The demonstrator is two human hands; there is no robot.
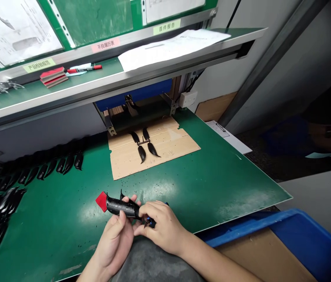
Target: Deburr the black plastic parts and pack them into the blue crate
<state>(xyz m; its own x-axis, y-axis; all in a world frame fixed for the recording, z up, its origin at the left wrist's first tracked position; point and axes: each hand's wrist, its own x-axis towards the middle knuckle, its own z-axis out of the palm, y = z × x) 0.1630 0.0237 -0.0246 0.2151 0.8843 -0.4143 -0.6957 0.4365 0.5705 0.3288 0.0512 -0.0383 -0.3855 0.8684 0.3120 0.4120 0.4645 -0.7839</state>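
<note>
Cradling a black ribbed plastic part with a red tip in the left hand for steadiness, pinching its narrow end with the right hand, keeping it just above the green surface.

At 6 o'clock, a glossy black ribbed plastic part ends in a bright red tab, with a dark blue bit, I think, beside it. The bench mat is deep green, speckled with black flecks; black ribbed parts line up at 9 o'clock. At 12 o'clock, tan cardboard lies under black curved pieces; a blue crate rim runs at 4 o'clock
</note>
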